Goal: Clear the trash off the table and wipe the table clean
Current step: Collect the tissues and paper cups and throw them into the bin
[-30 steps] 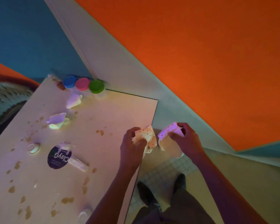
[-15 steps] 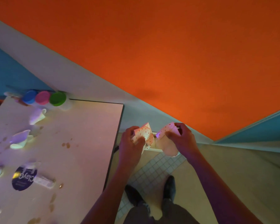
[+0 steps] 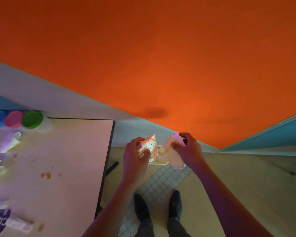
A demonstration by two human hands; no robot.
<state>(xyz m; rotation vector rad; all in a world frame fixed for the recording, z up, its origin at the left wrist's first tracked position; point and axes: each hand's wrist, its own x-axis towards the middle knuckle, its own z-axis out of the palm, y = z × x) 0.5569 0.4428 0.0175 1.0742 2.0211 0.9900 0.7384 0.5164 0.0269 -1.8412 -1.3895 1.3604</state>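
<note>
Orange wall is filling the upper view, with a pale table point(image 3: 72, 168) sitting at nine o'clock. Off its edge, the left hand point(image 3: 135, 156) is gripping a crumpled dotted paper scrap point(image 3: 149, 145) with curled fingers, while the right hand point(image 3: 188, 149) is pinching a second dotted piece point(image 3: 172, 140) at one o'clock of the first. Both are hanging over what looks like a pale bin point(image 3: 161, 162) on the floor, mostly hidden. Brown stains point(image 3: 46, 175), torn cups point(image 3: 9, 141) and clay tubs point(image 3: 32, 119) are waiting at the table's ten o'clock. If the fingers are letting go off-centre, light paper could be drifting past the rim onto the tiles.
</note>
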